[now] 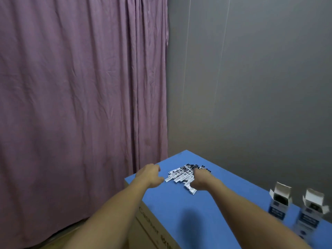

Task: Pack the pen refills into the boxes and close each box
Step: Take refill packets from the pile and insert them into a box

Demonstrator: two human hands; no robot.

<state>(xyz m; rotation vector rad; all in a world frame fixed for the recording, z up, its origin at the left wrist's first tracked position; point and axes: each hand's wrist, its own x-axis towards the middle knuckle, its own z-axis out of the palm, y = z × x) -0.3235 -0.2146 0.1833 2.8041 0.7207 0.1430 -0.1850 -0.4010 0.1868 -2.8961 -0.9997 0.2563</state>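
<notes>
Presently on the blue-topped bench: a loose heap of black-and-white wrapped pen refills near the far corner. Left hand sits just left of the heap, fingers curled downward, nothing visibly held. Right hand lies on the heap's right part, fingers bent down into the refills; whether it grips any cannot be told. Two upright blue-and-white cardboard boxes, top flaps open, stand side by side at the right edge, well apart from the heap. Purple pleated curtain behind; grey wall to the right.
</notes>
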